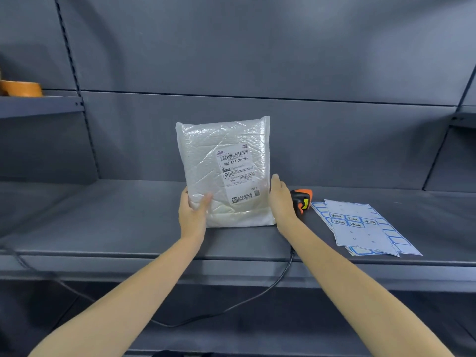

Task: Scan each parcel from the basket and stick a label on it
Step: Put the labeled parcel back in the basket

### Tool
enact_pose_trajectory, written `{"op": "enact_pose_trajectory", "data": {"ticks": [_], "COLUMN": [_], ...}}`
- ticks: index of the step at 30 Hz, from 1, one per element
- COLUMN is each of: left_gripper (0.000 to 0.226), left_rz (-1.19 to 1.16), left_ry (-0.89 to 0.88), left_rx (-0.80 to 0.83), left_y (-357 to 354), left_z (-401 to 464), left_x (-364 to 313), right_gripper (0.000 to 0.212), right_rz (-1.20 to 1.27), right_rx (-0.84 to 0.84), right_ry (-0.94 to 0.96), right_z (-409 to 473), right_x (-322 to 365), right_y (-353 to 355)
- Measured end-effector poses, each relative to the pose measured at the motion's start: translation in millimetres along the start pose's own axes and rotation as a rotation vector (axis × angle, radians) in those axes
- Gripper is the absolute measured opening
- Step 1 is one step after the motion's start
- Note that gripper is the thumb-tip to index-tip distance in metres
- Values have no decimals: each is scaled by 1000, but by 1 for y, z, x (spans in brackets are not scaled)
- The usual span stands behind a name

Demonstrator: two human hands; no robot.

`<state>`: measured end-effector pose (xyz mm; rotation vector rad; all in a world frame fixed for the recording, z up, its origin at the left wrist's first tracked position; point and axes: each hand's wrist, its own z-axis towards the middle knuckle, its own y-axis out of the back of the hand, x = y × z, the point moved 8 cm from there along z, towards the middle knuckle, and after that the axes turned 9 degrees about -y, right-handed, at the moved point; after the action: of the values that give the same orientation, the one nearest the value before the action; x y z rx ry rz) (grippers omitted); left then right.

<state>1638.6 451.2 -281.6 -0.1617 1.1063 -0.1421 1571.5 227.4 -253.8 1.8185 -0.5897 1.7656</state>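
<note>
Holding a white bubble-wrap parcel (224, 173) upright on the grey shelf (103, 217), you are keeping its printed shipping label (238, 173) facing you, barcode toward the top. Your left hand (193, 215) is gripping the parcel's lower left corner, with the thumb lying across the front and the other fingers hidden behind the wrap. Your right hand (280, 199) is lying flat against the parcel's right edge, fingers straight and pointing upward, steadying it rather than curling round it. The parcel's bottom edge is resting on the shelf surface, near the middle of the shelf and close to its back panel.

Just beside your right hand, partly hidden behind it, a black and orange barcode scanner (304, 200) is lying on the shelf; its dark cable (270, 287) is running down over the shelf's front lip and looping away below toward the left. To the right of the scanner, sheets of blue-bordered stickers (365, 228) are lying fanned out in a loose stack, some stickers in the middle of the top sheet bearing handwriting that is too small for reading. Far off on the upper left, an orange roll of tape (23, 88) is sitting on a higher side shelf (41, 105), well apart from the parcel.
</note>
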Motion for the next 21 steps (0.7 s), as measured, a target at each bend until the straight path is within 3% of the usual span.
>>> {"op": "enact_pose_trajectory", "data": {"ticks": [2,4,6,15,18,21], "left_gripper": [44,45,47,47,46,45], "left_rz": [-12,-31,-57,-130,-138,-155], "left_ry": [9,19,26,34,34,41], "left_rx": [-3,5,10,7,15,18], "left_y": [1,1,1,5,5,4], "left_z": [1,2,2,2,2,2], "left_x": [4,6,9,13,13,12], "right_gripper": [35,38,40,59,54,49], "right_rz": [-162,-478,-671,-969,-1019,-909], "right_rx": [-205,-396,-480,-463,-486,-499], "right_ry": [78,125,161,-146,-147,-114], "right_z": [0,0,0,11,11,11], "right_x": [-1,-6,-10,-34,-33,-33], "right_y": [18,30,31,40,41,44]}}
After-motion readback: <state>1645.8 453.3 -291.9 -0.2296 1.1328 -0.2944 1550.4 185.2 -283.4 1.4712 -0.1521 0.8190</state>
